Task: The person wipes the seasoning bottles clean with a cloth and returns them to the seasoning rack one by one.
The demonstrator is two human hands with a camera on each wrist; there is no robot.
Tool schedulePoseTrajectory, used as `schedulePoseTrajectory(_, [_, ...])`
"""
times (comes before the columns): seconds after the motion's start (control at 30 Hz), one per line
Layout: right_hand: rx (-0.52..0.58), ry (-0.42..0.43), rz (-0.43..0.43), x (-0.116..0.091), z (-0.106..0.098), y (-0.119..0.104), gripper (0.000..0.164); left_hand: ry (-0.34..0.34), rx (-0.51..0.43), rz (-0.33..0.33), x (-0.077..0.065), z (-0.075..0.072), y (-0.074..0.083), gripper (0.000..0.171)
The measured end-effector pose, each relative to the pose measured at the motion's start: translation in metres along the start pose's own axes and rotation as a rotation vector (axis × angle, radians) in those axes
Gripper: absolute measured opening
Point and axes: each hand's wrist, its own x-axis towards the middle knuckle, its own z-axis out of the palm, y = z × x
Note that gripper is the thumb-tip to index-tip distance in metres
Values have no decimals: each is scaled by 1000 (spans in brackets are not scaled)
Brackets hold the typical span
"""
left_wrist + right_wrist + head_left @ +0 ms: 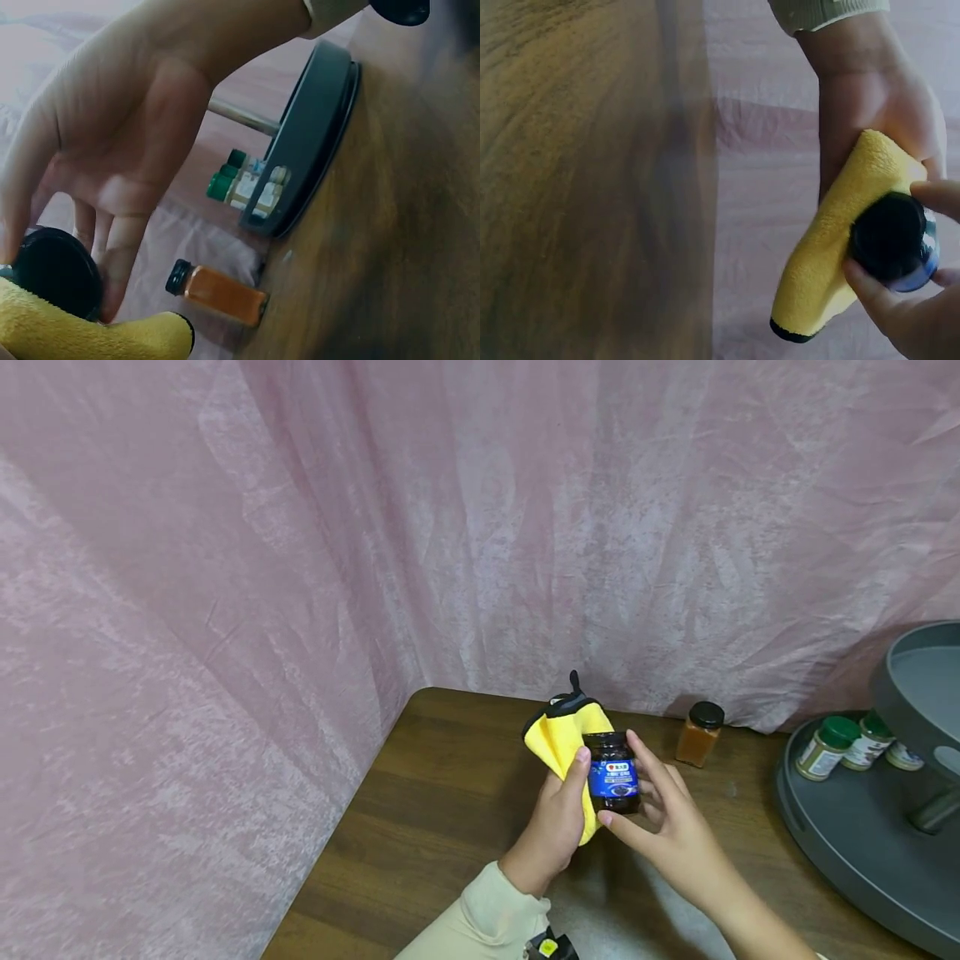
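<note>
My left hand (551, 833) grasps a yellow cloth (558, 742) against the dark jar (613, 779); my right hand's (672, 822) fingers grip that jar. Right of it stands an orange bottle (698, 743).

The left hand (551, 828) is bare, and above it comes a long, pale sage-cream left sleeve (472, 920), softly creased and bunched toward the wrist. Its cuff (846, 10) shows fine ribbing in the right wrist view. Beside that sleeve sits an angular black fitting (564, 947) with a rounded yellow-green patch (548, 948). The right hand (678, 835) is bare too, its forearm uncovered well above the wrist; only the pale edge of a right sleeve (330, 13) shows.
</note>
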Motion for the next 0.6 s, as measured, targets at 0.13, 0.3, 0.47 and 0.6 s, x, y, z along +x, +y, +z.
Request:
schedulePoseTrajectory(0.13, [43, -33, -20, 0, -2, -3, 91, -5, -18, 19, 1, -3, 2, 51])
schedulePoseTrajectory(0.3, [92, -40, 13, 0, -4, -6, 86, -27, 3, 38, 0, -1, 2, 49])
schedulePoseTrajectory(0.47, [110, -2, 69, 3, -8, -5, 90, -43, 52, 44, -2, 5, 0, 47])
schedulePoseTrajectory(0.6, [105, 53, 116, 7, -14, -1, 91, -45, 88, 31, -5, 12, -4, 44])
